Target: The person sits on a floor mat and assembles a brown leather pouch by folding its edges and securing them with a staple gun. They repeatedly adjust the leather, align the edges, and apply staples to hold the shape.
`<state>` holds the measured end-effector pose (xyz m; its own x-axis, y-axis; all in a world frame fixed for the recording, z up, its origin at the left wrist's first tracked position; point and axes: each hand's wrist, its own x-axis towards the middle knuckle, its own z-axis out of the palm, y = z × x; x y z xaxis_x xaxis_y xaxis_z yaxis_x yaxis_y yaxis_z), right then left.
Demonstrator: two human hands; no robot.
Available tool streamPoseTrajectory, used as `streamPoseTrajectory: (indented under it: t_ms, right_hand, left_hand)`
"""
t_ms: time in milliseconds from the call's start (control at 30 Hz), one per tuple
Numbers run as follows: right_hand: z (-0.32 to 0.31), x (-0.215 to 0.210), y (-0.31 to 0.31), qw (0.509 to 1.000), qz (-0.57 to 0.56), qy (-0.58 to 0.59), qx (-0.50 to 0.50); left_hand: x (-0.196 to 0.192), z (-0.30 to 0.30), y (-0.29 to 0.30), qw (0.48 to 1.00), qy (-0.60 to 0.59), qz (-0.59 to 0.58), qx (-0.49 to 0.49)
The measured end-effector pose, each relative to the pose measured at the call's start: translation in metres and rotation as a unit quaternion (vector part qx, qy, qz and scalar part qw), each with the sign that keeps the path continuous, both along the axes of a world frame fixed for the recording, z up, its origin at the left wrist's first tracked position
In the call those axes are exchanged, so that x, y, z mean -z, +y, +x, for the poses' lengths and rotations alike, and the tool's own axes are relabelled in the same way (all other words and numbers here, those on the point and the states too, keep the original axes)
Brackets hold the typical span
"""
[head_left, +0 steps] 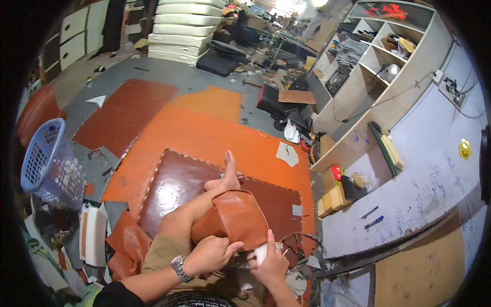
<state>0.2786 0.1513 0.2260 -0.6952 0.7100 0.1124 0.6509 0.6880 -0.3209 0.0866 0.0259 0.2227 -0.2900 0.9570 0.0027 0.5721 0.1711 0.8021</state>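
Observation:
A brown leather cover (240, 217) with seamed edges lies over my lap and bent leg. My left hand (209, 256), with a metal watch on its wrist, is closed on the near edge of this cover, its thumb pointing right. At the cover's near right corner, my right hand (271, 263) is closed around a soft white piece of padding (261, 254). One finger of that hand reaches up along the leather edge. How far the padding goes into the cover is hidden.
I sit on orange and brown sheets (204, 130) spread over a grey floor. A blue plastic basket (43, 158) with white bits stands at left, near leather scraps (128, 243) and foam. At right are a white board surface (409, 204) with pens and a shelf unit (378, 66).

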Motion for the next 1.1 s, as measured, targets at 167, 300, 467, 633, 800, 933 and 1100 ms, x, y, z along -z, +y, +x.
streamPoseTrajectory:
  t_ms: [167,300,467,633,800,933,1100]
  right_hand:
    - [0.016,0.020,0.004,0.996,-0.031,-0.013,0.077]
    - [0.007,0.017,0.007,0.997,-0.043,-0.015,0.069]
    - [-0.012,0.004,0.000,1.000,-0.015,0.025,0.005]
    - [0.000,-0.007,-0.001,0.985,-0.164,0.006,-0.044]
    - [0.025,-0.010,0.003,0.926,-0.305,0.154,-0.159]
    - [0.024,-0.016,-0.014,0.983,-0.128,0.022,-0.129]
    - [0.012,-0.031,-0.031,0.984,-0.047,0.072,-0.159]
  left_hand:
    - [-0.002,0.014,0.020,0.999,-0.032,0.018,0.017]
    - [-0.005,0.023,0.009,1.000,-0.005,0.000,-0.008]
    - [-0.005,0.046,-0.019,0.997,0.009,-0.070,-0.029]
    - [0.002,0.030,-0.028,0.993,-0.017,-0.075,-0.086]
    - [-0.001,0.006,-0.057,0.976,-0.072,-0.130,-0.161]
    - [0.001,0.003,-0.071,0.963,-0.192,-0.132,-0.135]
    - [-0.008,-0.006,-0.070,0.948,-0.237,-0.176,-0.117]
